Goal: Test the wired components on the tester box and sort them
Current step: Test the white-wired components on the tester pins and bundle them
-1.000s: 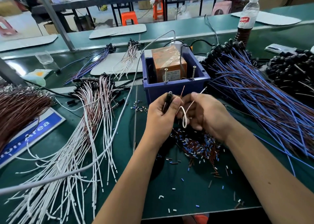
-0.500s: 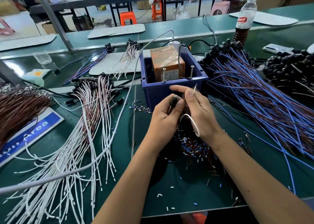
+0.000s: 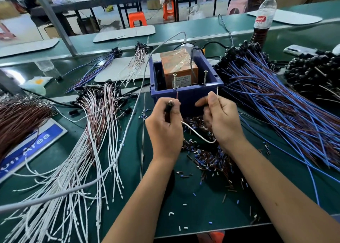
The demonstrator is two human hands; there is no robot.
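Observation:
The tester box (image 3: 185, 95) is a blue bin holding an orange unit (image 3: 179, 68), with two upright screws (image 3: 174, 80) on its front rim. My left hand (image 3: 165, 130) grips a small black wired component (image 3: 168, 107) and its brown lead, whose tip points up toward the left screw. My right hand (image 3: 223, 122) pinches the white lead (image 3: 196, 134) of the same component, its bare tip raised near the box's right front corner. The white lead loops between both hands.
White-and-brown wired components (image 3: 92, 132) fan out at left, blue-and-brown ones (image 3: 287, 113) at right, black parts (image 3: 316, 75) far right. Cut insulation bits (image 3: 207, 160) litter the green mat below my hands. A grey cable (image 3: 128, 125) crosses left. A bottle (image 3: 265, 16) stands behind.
My hands have spread apart and risen to the box's front rim. The two leads, held together before, now point up separately toward the screws.

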